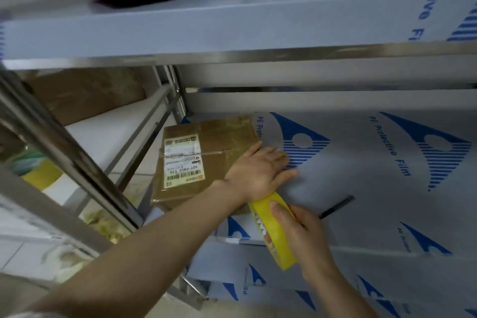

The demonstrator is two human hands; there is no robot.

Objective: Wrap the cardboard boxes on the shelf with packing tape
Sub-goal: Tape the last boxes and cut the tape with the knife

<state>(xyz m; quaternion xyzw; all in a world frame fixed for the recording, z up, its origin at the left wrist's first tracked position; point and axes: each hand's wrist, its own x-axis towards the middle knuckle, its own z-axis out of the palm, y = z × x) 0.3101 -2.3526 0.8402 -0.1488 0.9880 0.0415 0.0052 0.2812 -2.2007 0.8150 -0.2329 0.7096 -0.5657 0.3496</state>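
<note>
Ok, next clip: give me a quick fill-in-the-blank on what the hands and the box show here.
1. The right hand grips a tape dispenser coloured ____.
2. The left hand lies with fingers straight beside the ____ box.
3. The white shipping label sits on the box's ____ face.

Missing words: yellow; cardboard; top.
</note>
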